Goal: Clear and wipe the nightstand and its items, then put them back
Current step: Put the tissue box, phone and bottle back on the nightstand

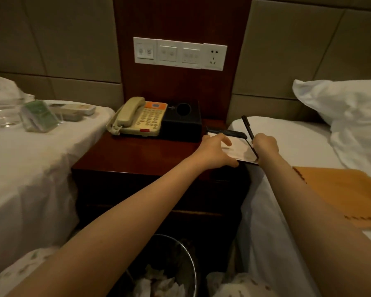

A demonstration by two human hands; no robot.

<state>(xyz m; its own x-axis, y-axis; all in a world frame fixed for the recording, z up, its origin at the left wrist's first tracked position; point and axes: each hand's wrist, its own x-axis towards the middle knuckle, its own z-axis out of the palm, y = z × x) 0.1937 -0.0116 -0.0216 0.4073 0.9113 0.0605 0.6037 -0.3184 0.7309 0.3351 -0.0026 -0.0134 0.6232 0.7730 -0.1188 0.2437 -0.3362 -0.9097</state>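
One thin black pen (pixel 247 126) in right hand (pixel 266 144), by white notepad (pixel 238 147)

Two white beds, a wall panel and a bin

A white switch-and-socket plate (pixel 180 53) sits on the dark wooden wall panel (pixel 180 16), between tan padded headboards (pixel 51 39). The left bed (pixel 30 172) and the right bed (pixel 287 142) both have white sheets, and a rumpled white pillow (pixel 347 116) lies at the head of the right one. Low in the view, a wire waste bin (pixel 189 258) holds crumpled paper.
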